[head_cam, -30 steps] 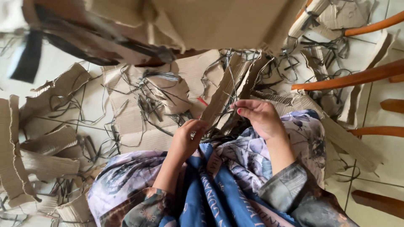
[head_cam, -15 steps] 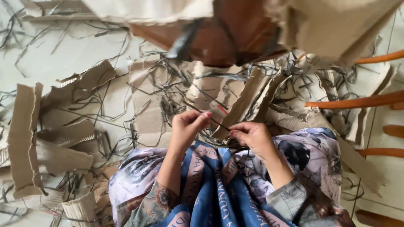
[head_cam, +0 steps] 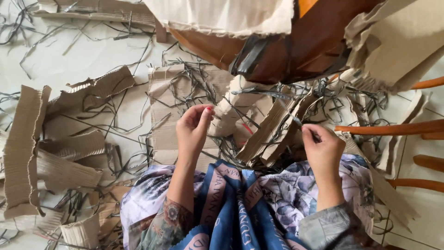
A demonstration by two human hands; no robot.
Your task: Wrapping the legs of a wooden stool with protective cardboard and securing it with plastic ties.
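Note:
My right hand (head_cam: 323, 147) is pinched on a thin dark strip (head_cam: 298, 122) that runs up and left over a folded piece of corrugated cardboard (head_cam: 266, 134). To the left, my left hand (head_cam: 194, 127) is raised with its fingers curled together, beside a pale torn cardboard piece (head_cam: 231, 109). Whether it grips anything is hidden by the fingers. Both hands hover above my lap, which is covered by floral fabric and a blue printed cloth (head_cam: 236, 203).
Torn corrugated cardboard sheets (head_cam: 27, 148) lie on the pale floor at left, with several loose dark strips (head_cam: 185, 88) tangled over them. A large cardboard and brown board (head_cam: 300, 41) hangs across the top. Orange wooden chair rungs (head_cam: 393, 127) stand at right.
My hands were close together on one dark strip. They have pulled apart: the left rose to the left, and the right moved right, still holding a strip. The view shifted slightly.

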